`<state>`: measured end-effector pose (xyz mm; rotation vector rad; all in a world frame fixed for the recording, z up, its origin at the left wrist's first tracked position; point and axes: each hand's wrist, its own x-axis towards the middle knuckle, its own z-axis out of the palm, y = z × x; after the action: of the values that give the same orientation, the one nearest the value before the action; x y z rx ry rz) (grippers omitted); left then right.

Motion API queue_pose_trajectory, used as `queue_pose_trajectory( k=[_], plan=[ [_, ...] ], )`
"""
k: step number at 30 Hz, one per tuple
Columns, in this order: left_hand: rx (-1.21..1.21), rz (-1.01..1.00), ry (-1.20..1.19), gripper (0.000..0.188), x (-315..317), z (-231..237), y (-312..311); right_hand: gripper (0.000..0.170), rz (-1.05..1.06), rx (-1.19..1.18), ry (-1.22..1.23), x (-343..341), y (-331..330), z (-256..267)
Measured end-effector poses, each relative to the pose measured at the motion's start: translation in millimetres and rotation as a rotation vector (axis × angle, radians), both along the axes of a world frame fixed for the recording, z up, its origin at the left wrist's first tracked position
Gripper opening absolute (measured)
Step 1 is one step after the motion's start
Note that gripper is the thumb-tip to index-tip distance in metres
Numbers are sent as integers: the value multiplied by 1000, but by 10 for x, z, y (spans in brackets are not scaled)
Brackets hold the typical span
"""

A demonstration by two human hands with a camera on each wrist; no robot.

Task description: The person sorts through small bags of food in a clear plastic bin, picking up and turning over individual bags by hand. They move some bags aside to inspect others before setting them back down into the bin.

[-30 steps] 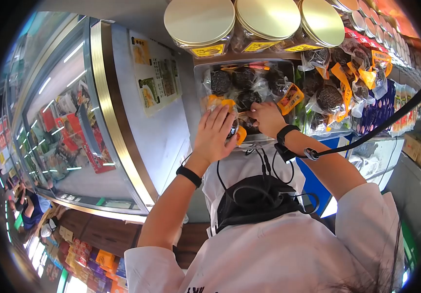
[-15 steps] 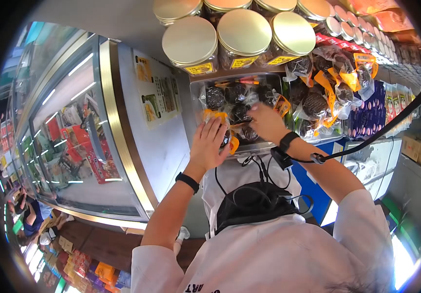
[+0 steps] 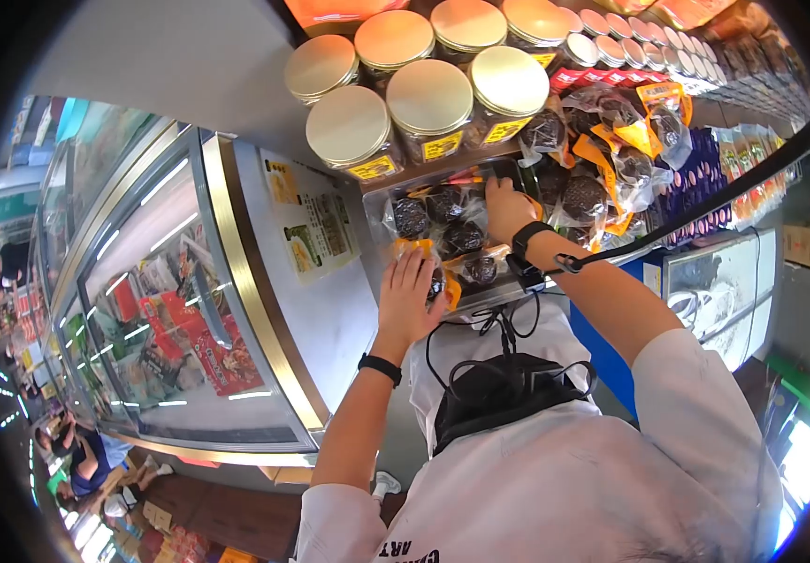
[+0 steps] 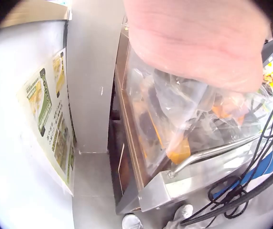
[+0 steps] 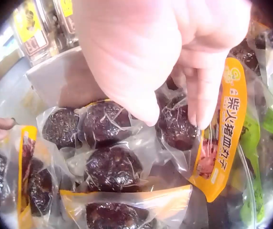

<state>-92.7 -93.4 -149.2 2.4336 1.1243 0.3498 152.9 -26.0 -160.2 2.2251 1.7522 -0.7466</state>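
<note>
I have the left hand (image 3: 407, 302) resting, fingers extended, on the near-left pig-blood ball (image 3: 437, 282), likely steadying it; the clear tray (image 3: 378, 208) corrals other bagged balls (image 5: 111, 167); at its far right, my right hand (image 3: 510, 210) pinches the labelled pig-blood ball (image 5: 175, 131) thumb-to-fingers, presumably for control.

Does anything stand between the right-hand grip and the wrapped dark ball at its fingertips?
Nothing visible does, beyond clear plastic wrapping: in the right wrist view, the right-hand grip reaches straight over the wrapped dark ball.
</note>
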Motion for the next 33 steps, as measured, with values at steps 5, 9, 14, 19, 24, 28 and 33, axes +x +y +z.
queue_pose_trajectory(
  k=[5, 9, 14, 19, 24, 28, 33],
  plan=[
    [23, 23, -7, 61, 17, -8, 20, 51, -32, 40, -54, 43, 14, 138],
    [44, -7, -77, 62, 18, -18, 16, 45, -125, 44, -54, 143, -64, 127],
    [70, -9, -85, 64, 31, -16, 42, 32, -190, -69, -61, 127, 94, 209],
    [69, -9, -72, 63, 29, -16, 26, 20, -120, 0, -158, 23, -7, 298],
    [91, -23, -90, 63, 20, -14, 19, 18, -71, 124, -105, 128, -133, 630],
    [110, -53, -149, 66, -9, -2, 4, 16, -160, 264, -26, 421, -299, 963],
    [133, -52, -192, 68, 8, 21, -29, 17, -340, 512, 457, 751, -706, 1307]
  ],
)
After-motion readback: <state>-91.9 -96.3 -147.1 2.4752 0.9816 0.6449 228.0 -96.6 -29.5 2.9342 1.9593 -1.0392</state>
